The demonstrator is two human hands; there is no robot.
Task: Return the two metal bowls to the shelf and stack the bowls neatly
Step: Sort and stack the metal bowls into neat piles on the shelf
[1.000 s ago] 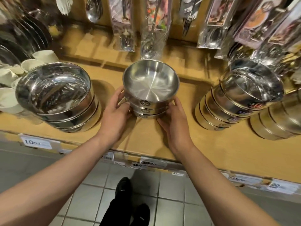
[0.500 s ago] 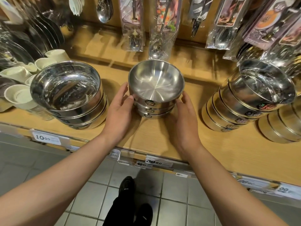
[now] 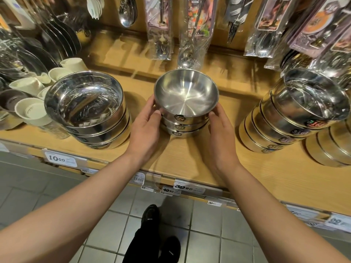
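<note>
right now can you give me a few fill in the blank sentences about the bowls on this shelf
1. The middle stack holds ____ metal bowls.
2. Each sticker on those bowls reads ____.
3. The left hand and right hand touch the stack's ____.
4. The price tag under the left stack reads ____.

Missing words: three; 304; sides; 10.00

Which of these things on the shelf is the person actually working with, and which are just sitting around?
Part of the job:
- stack of three small metal bowls, each stickered 304
- left hand and right hand, pressed against the stack's sides
- wooden shelf

Just lying about:
- large steel bowls at left
- leaning steel bowls at right
- cream cups
- hanging packaged cutlery
- price tags
</note>
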